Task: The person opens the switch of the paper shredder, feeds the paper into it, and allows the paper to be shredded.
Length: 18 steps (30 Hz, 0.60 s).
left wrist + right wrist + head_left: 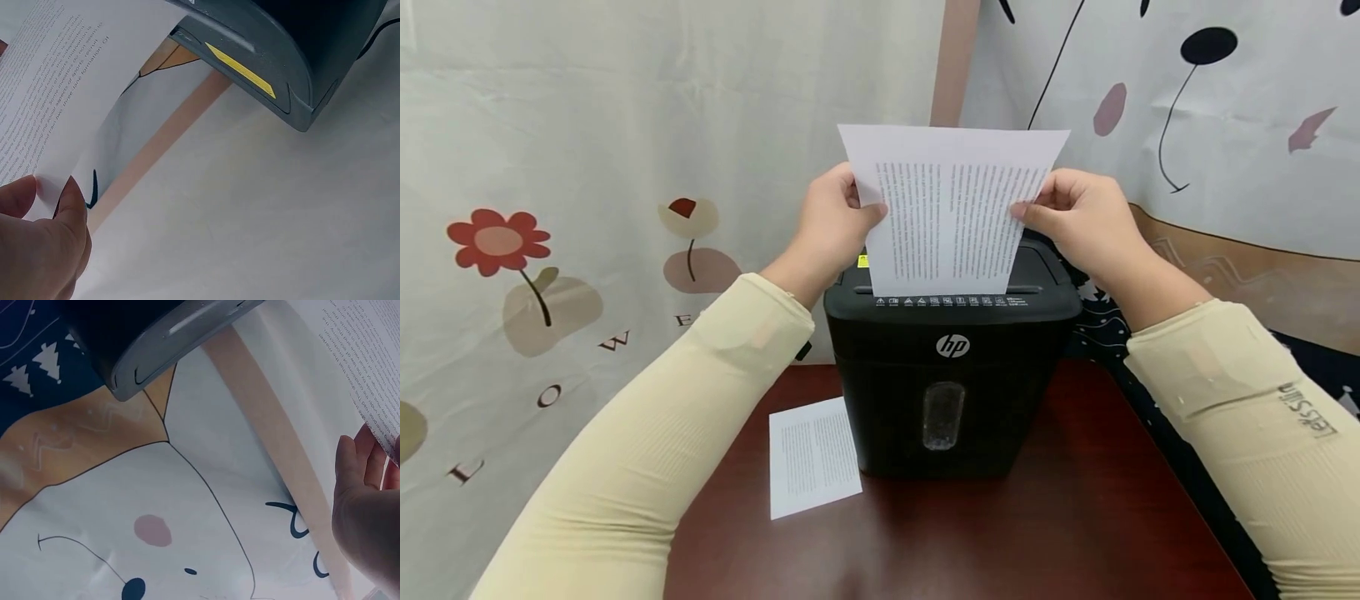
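Note:
A printed sheet of paper (947, 192) stands upright over a black HP paper shredder (880, 375), its lower edge at the feed slot on top. My left hand (835, 221) pinches the sheet's left edge between thumb and fingers. On the opposite edge, my right hand (1078, 212) pinches it the same way, thumb on the printed face. The left wrist view shows the left hand (47, 237) gripping the paper's margin, with the shredder's yellow label (240, 70) beyond. In the right wrist view the right hand (369, 500) is partly cut off at the frame's edge.
Another printed sheet (815, 458) lies on the dark red table (925, 542), beside the shredder's left base. Patterned curtains (625, 125) hang close behind and to the left. A black cord (380, 34) runs from the shredder. Dark patterned fabric (1150, 433) borders the table's right edge.

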{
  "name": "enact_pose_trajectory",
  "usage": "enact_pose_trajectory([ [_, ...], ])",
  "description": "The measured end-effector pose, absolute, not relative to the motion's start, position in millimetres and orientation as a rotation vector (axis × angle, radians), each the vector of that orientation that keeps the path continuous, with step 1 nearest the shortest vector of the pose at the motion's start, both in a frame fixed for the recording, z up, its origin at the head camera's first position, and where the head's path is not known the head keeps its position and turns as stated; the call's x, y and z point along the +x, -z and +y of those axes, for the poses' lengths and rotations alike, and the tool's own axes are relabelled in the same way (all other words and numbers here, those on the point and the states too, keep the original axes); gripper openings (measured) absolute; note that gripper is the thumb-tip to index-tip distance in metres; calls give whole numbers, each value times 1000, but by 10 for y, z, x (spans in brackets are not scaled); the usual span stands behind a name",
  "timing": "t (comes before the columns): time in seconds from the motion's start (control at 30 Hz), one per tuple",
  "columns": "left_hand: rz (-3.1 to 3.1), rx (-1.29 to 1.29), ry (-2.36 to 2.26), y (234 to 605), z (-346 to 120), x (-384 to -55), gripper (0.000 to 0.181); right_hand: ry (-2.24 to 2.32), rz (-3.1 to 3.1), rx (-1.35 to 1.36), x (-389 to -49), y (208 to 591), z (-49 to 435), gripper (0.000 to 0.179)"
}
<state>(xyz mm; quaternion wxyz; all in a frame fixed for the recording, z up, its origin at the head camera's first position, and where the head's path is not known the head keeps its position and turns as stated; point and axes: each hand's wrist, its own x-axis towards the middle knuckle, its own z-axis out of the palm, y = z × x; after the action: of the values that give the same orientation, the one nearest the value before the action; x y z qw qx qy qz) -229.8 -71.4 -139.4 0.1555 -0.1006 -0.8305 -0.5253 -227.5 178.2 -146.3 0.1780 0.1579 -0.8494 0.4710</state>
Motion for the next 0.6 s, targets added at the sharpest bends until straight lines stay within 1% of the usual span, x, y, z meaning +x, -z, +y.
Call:
enact_pose_trajectory([
  [0.23,-2384,-291,1451,1423,-710,-2407,33,-1351,-2399,455,-2376,1489,1782,20],
  [0.43,-2414,-258,1434,1433,-710,-2448,30,-1311,-2429,430,-2412,1512,1774,17],
  [0.6,-2430,-247,1432,1451,-703,-2458,30,-1274,-2473,405,-2424,1538,1781,21],
])
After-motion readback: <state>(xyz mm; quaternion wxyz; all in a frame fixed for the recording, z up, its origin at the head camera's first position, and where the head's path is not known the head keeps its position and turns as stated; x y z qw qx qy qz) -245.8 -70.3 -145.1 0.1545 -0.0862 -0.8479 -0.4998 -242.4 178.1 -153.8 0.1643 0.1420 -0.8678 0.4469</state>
